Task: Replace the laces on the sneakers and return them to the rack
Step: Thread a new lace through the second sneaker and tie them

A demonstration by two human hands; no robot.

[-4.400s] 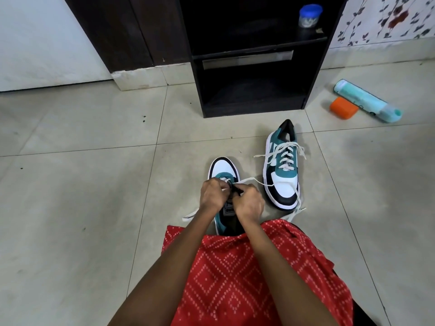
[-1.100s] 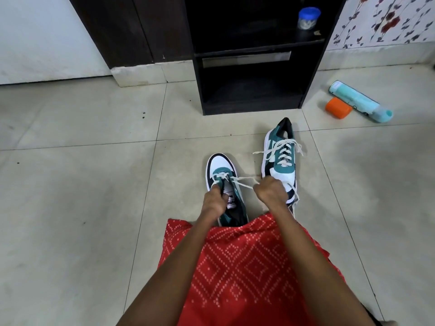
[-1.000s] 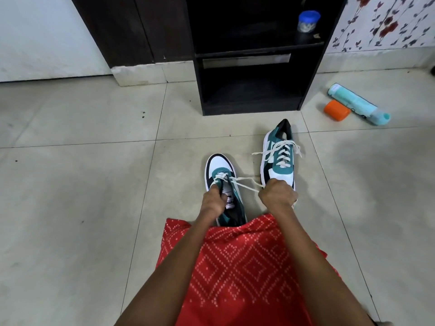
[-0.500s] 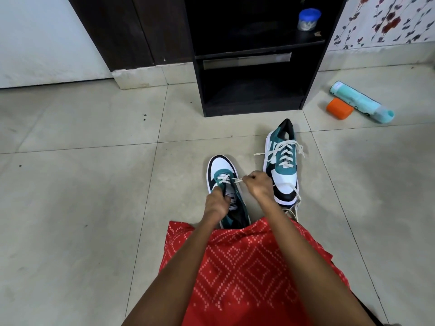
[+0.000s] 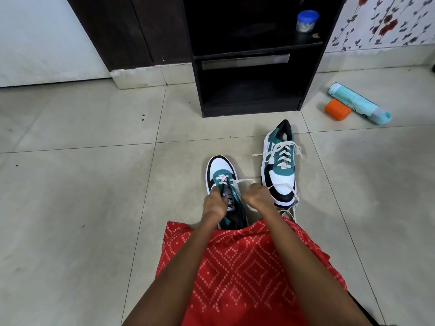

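Note:
Two teal, white and black sneakers lie on the tiled floor. The near sneaker (image 5: pixel 221 171) points away from me, with a white lace (image 5: pixel 243 181) threaded only through its front eyelets. My left hand (image 5: pixel 214 205) grips that sneaker's tongue and upper. My right hand (image 5: pixel 257 196) pinches the white lace, which runs taut from the front eyelets to the hand. The second sneaker (image 5: pixel 281 163) sits to the right, fully laced, its loose lace ends trailing on the floor. The dark shoe rack (image 5: pixel 250 107) stands beyond them.
A blue-lidded jar (image 5: pixel 306 21) sits on the rack's upper shelf. A teal bottle (image 5: pixel 359 103) and an orange cap (image 5: pixel 336 109) lie on the floor at right. My red patterned garment (image 5: pixel 235 267) covers my lap. A dark cabinet (image 5: pixel 124 31) stands at left.
My right hand pulled the lace out to the right, then came back toward the near sneaker and moved slightly right again. My left hand has stayed on the sneaker's tongue.

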